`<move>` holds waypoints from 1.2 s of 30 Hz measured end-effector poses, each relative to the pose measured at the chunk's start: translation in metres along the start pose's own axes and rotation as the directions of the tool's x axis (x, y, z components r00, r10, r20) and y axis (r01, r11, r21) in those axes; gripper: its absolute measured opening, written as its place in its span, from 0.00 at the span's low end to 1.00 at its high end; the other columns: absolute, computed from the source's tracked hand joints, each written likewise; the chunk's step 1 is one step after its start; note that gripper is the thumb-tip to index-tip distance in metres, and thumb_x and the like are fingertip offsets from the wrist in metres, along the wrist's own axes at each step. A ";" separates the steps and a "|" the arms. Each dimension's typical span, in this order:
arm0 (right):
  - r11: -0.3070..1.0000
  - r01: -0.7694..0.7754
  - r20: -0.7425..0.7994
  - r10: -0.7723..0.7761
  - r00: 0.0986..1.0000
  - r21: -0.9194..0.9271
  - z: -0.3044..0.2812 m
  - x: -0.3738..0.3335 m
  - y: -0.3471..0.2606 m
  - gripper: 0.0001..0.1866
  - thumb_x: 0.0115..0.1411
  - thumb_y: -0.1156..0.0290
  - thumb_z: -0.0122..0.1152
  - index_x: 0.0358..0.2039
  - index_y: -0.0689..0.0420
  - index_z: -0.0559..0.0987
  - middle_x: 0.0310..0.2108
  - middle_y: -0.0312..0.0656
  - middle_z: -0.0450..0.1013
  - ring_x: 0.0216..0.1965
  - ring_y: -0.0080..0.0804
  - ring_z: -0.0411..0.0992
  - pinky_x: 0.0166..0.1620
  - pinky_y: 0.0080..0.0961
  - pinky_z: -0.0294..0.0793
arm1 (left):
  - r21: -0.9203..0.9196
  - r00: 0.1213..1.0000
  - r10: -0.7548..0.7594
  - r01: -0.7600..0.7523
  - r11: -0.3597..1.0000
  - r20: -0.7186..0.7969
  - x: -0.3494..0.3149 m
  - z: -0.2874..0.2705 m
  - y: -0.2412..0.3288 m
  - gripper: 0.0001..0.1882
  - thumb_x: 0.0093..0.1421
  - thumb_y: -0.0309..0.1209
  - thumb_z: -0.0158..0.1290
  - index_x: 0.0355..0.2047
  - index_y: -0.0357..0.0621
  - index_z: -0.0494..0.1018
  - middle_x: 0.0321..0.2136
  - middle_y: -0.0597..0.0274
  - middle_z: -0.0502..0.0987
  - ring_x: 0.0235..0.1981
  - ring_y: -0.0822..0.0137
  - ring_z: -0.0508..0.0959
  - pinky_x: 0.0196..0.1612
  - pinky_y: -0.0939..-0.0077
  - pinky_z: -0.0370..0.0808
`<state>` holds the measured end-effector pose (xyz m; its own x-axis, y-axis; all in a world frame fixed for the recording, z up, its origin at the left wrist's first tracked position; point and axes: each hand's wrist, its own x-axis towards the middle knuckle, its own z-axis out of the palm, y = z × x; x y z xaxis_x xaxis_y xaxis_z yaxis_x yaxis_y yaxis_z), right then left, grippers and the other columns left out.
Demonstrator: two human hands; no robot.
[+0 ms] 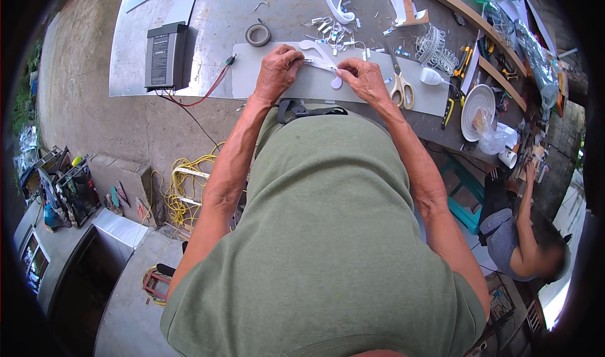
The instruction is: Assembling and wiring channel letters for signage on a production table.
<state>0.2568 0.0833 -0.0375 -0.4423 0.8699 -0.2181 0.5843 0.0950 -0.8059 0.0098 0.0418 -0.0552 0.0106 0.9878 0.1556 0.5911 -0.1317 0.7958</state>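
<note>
Both my hands are over a grey sheet (249, 73) at the table's near edge. My left hand (276, 72) is closed in a pinch on one end of a small white LED module string (318, 61). Its other end is pinched by my right hand (367, 81). Under the string lies a curved white letter-shaped piece (337, 83), partly hidden by my fingers. A tangle of white LED modules with wires (337, 34) sits just beyond. Scissors with cream handles (403, 92) and a small white bottle (431, 76) lie right of my right hand.
At the left stand a black power supply box (166, 57) with a red lead (217, 80) and a roll of dark tape (258, 35). White channel letters (337, 1) lie at the back. A round white woven tray (478, 112) is at right. Another person (513, 237) works at lower right.
</note>
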 end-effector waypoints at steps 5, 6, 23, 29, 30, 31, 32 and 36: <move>0.999 0.019 -0.035 -0.021 0.999 -0.049 0.008 0.002 0.003 0.09 0.57 0.69 0.67 0.36 0.61 0.84 0.32 0.47 0.82 0.33 0.38 0.81 0.39 0.31 0.78 | 0.026 1.000 0.011 -0.012 1.000 0.010 0.000 0.000 -0.001 0.07 0.54 0.22 0.64 0.35 0.41 0.83 0.34 0.57 0.81 0.34 0.60 0.83 0.39 0.70 0.79; 0.998 0.017 -0.043 -0.020 0.999 -0.058 0.010 0.003 0.003 0.09 0.58 0.70 0.67 0.37 0.61 0.85 0.32 0.45 0.82 0.31 0.33 0.80 0.38 0.29 0.78 | 0.027 1.000 0.018 -0.019 0.999 0.009 0.001 0.000 -0.002 0.07 0.54 0.22 0.64 0.35 0.41 0.83 0.34 0.57 0.81 0.33 0.60 0.82 0.38 0.70 0.79; 0.956 -0.220 -0.015 0.222 0.975 -0.193 0.017 0.030 -0.015 0.15 0.54 0.59 0.71 0.33 0.59 0.87 0.25 0.42 0.81 0.28 0.33 0.79 0.36 0.32 0.77 | 0.027 0.998 0.066 -0.067 0.997 0.023 0.004 0.001 0.000 0.07 0.53 0.22 0.63 0.34 0.43 0.81 0.32 0.56 0.79 0.38 0.54 0.79 0.41 0.63 0.77; 0.940 -0.276 0.048 0.291 0.955 -0.202 0.010 0.038 -0.021 0.13 0.51 0.57 0.71 0.29 0.53 0.87 0.25 0.42 0.82 0.32 0.39 0.81 0.39 0.38 0.79 | 0.181 0.988 0.142 -0.151 0.972 0.063 0.006 -0.001 0.007 0.13 0.53 0.24 0.62 0.40 0.52 0.83 0.31 0.62 0.78 0.38 0.59 0.77 0.42 0.64 0.75; 0.932 -0.287 0.073 0.309 0.948 -0.221 0.008 0.040 -0.022 0.13 0.51 0.56 0.71 0.29 0.53 0.88 0.25 0.42 0.82 0.33 0.39 0.82 0.39 0.38 0.79 | 0.261 0.980 0.174 -0.194 0.946 0.097 0.006 -0.002 0.008 0.14 0.53 0.23 0.60 0.40 0.55 0.83 0.30 0.64 0.78 0.37 0.61 0.77 0.42 0.66 0.74; 0.924 -0.295 0.097 0.326 0.941 -0.241 0.006 0.042 -0.022 0.14 0.50 0.55 0.72 0.29 0.52 0.88 0.25 0.42 0.82 0.33 0.38 0.82 0.39 0.37 0.79 | 0.338 0.970 0.203 -0.238 0.911 0.134 0.006 -0.002 0.009 0.16 0.53 0.23 0.59 0.40 0.58 0.84 0.29 0.67 0.77 0.36 0.63 0.76 0.41 0.68 0.74; 0.925 -0.295 0.095 0.325 0.941 -0.241 0.005 0.044 -0.021 0.14 0.50 0.55 0.72 0.29 0.52 0.88 0.25 0.42 0.82 0.33 0.38 0.82 0.39 0.37 0.79 | 0.338 0.970 0.205 -0.239 0.910 0.133 0.006 -0.002 0.009 0.16 0.53 0.23 0.59 0.40 0.58 0.84 0.29 0.67 0.77 0.36 0.63 0.76 0.41 0.68 0.74; 0.916 -0.313 0.123 0.351 0.928 -0.252 0.003 0.049 -0.019 0.16 0.49 0.54 0.73 0.31 0.52 0.89 0.26 0.41 0.83 0.33 0.37 0.82 0.41 0.36 0.79 | 0.401 0.927 0.285 -0.365 0.841 0.246 0.006 -0.004 0.011 0.21 0.55 0.23 0.54 0.44 0.66 0.84 0.29 0.68 0.72 0.34 0.65 0.72 0.40 0.70 0.72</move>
<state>0.2215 0.1228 -0.0347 -0.2888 0.7815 -0.5531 0.8450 -0.0634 -0.5309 0.0136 0.0459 -0.0428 0.3764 0.8982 0.2269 0.8161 -0.4374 0.3778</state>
